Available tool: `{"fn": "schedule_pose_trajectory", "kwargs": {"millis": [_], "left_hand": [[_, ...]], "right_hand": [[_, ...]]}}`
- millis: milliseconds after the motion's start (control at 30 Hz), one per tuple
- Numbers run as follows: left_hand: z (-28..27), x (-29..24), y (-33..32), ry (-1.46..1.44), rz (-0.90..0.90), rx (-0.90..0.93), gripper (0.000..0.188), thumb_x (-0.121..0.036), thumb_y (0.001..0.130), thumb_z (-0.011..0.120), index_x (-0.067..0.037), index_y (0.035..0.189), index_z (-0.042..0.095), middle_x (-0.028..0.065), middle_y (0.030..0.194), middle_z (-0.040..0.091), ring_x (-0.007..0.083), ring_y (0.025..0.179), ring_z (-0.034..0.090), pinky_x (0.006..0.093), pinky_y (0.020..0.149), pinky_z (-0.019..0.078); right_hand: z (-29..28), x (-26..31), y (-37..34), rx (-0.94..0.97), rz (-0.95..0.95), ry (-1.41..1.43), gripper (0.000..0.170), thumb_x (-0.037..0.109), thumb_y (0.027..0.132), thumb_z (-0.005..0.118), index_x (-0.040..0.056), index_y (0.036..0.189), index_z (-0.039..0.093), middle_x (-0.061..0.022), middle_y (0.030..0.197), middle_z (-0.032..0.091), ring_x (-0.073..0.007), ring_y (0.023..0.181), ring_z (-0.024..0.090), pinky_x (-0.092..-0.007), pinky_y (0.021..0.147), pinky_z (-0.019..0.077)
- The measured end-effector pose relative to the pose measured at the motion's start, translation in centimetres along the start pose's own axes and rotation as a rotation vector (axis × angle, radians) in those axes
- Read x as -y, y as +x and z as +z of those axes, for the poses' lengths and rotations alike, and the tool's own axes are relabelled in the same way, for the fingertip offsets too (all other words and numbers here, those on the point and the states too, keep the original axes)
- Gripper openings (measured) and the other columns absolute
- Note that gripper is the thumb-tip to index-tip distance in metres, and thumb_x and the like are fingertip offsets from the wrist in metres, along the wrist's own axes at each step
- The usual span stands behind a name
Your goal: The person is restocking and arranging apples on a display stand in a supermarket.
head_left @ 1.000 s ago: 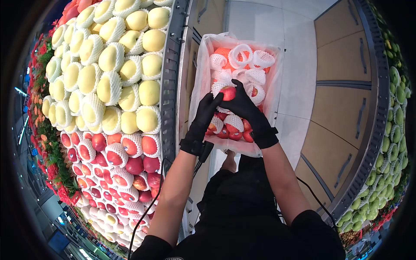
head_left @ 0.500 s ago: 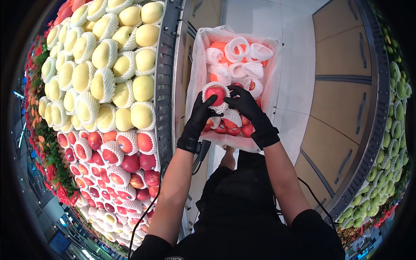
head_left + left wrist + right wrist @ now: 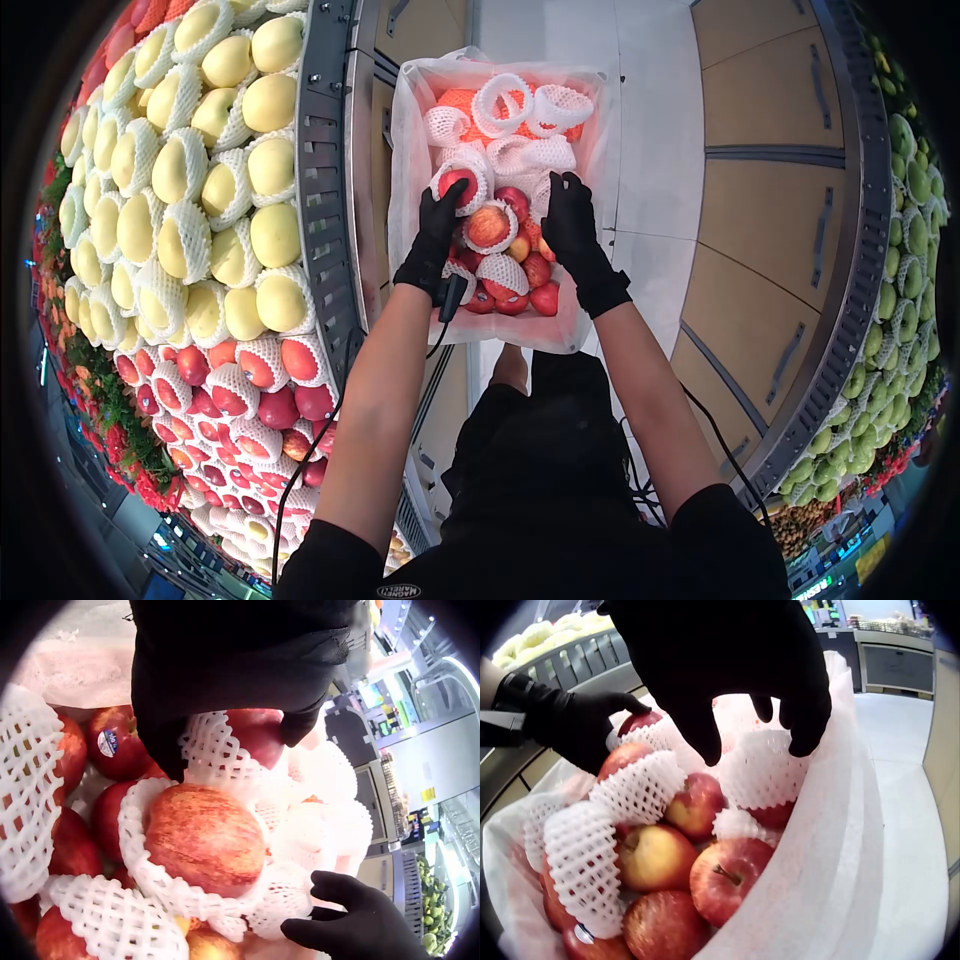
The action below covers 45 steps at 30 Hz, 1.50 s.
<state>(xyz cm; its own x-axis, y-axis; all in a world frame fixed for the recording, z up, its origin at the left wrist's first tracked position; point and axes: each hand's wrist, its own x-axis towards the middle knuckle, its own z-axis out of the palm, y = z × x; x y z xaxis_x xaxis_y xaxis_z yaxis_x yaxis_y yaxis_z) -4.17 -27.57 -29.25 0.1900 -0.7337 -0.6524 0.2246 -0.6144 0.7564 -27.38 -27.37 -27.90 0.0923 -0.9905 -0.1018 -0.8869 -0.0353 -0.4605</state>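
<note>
My left hand (image 3: 437,225), in a black glove, grips a red apple (image 3: 460,187) in a white foam net at the left side of a lined box (image 3: 400,150). In the left wrist view, thumb and fingers lie on opposite sides of that apple. My right hand (image 3: 570,220), also gloved, is at the box's right side. Its fingers are spread over a netted apple (image 3: 761,776), fingertips right at the net in the right wrist view. Between the hands sits a striped apple (image 3: 488,226) in a foam net, with bare apples (image 3: 656,859) around it.
Loose foam nets (image 3: 502,105) lie at the box's far end. To the left rises a display of yellow netted fruit (image 3: 190,170) and red apples (image 3: 240,390), edged by a grey slotted rail (image 3: 325,180). Wooden cabinets (image 3: 765,220) and green fruit (image 3: 865,400) stand right.
My hands held one bare-looking red apple together, then it appeared in a foam net. Now the hands are apart: left farther forward with a netted apple, right over by the right wall. The view shifted rightward.
</note>
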Motion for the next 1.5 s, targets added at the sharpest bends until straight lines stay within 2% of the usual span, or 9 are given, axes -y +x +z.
{"fn": "schedule_pose_trajectory", "kwargs": {"millis": [233,467,567,667,967,1067,1200,1367,1500], "left_hand": [[-2.7,2.3,2.6,0.473,-0.02,-0.055,0.069,-0.047,0.081,0.072,0.002,0.126,0.052,0.0186,0.112,0.064,0.0274,0.099,0.065,0.0378,0.082,0.0534],[-1.6,-0.9,-3.4,0.841,0.235,-0.37,0.063,-0.049,0.085,0.067,0.003,0.12,0.057,0.019,0.11,0.066,0.0292,0.101,0.064,0.0386,0.087,0.0501],[0.5,-1.2,-5.2,0.39,0.35,-0.147,0.031,-0.024,0.091,0.065,-0.003,0.113,0.059,0.0077,0.1,0.066,0.0182,0.091,0.063,0.0337,0.079,0.053],[4.1,-3.3,-7.9,-0.059,0.12,0.146,0.035,-0.022,0.093,0.064,-0.008,0.123,0.052,0.0084,0.101,0.064,0.0152,0.086,0.063,0.0298,0.066,0.0559],[3.9,-2.3,-9.4,0.075,0.211,0.281,0.05,-0.004,0.081,0.074,-0.002,0.124,0.049,0.0108,0.106,0.062,0.0193,0.098,0.062,0.0335,0.083,0.0552],[2.0,-1.2,-9.1,0.102,0.219,0.128,0.042,-0.005,0.081,0.074,0.0,0.116,0.053,0.0125,0.105,0.064,0.019,0.094,0.064,0.0318,0.082,0.0537],[-0.7,-0.2,-8.6,0.154,0.194,-0.041,0.03,-0.015,0.087,0.071,0.002,0.106,0.055,0.0096,0.094,0.064,0.0154,0.086,0.063,0.0293,0.073,0.0543],[-0.9,-1.6,-10.3,-0.022,0.231,-0.066,0.033,-0.021,0.092,0.067,0.001,0.111,0.051,0.0103,0.101,0.061,0.0148,0.089,0.062,0.0286,0.071,0.0532],[-1.7,-1.4,-10.2,-0.023,0.263,-0.092,0.033,-0.02,0.094,0.063,0.0,0.117,0.048,0.0113,0.107,0.059,0.0174,0.096,0.061,0.0302,0.08,0.0505]], "right_hand": [[0.2,0.3,1.5,0.125,-0.09,-0.269,0.023,0.01,0.082,0.059,0.0105,0.104,0.062,-0.0116,0.097,0.064,-0.0298,0.09,0.06,-0.0397,0.072,0.0483],[-4.5,0.9,0.1,-0.053,0.021,0.511,0.039,0.004,0.078,0.064,0.0077,0.116,0.061,-0.0113,0.101,0.066,-0.0276,0.1,0.062,-0.0386,0.082,0.0501],[-5.1,1.9,-0.1,0.077,0.274,1.03,0.046,0.002,0.079,0.063,0.0052,0.124,0.056,-0.0106,0.11,0.063,-0.0232,0.105,0.061,-0.0336,0.087,0.0518],[-1.9,1.4,-0.7,0.16,0.4,1.391,0.048,0.001,0.079,0.062,0.0029,0.126,0.053,-0.0107,0.113,0.061,-0.0204,0.106,0.059,-0.032,0.088,0.0509],[-2.1,1.5,-1.4,0.459,0.296,1.341,0.044,0.007,0.085,0.065,0.0033,0.127,0.054,-0.0098,0.115,0.06,-0.0199,0.104,0.062,-0.0318,0.087,0.0534],[-2.6,1.2,-0.9,0.563,0.465,1.48,0.044,0.009,0.085,0.065,0.0016,0.126,0.055,-0.0095,0.106,0.062,-0.0154,0.097,0.061,-0.0291,0.085,0.0506],[1.8,-0.1,-0.7,-0.164,0.115,0.211,0.049,0.015,0.078,0.072,0.0027,0.12,0.051,-0.0147,0.11,0.056,-0.0275,0.095,0.062,-0.0394,0.083,0.0522],[4.0,0.4,1.7,0.217,0.333,-0.233,0.075,0.043,0.069,0.081,-0.0001,0.12,0.047,-0.02,0.113,0.053,-0.0334,0.098,0.061,-0.0432,0.08,0.0515],[1.3,2.3,1.8,0.218,0.324,-0.188,0.075,0.036,0.067,0.084,0.0001,0.121,0.046,-0.0193,0.113,0.054,-0.0347,0.099,0.06,-0.0431,0.083,0.0514]]}}
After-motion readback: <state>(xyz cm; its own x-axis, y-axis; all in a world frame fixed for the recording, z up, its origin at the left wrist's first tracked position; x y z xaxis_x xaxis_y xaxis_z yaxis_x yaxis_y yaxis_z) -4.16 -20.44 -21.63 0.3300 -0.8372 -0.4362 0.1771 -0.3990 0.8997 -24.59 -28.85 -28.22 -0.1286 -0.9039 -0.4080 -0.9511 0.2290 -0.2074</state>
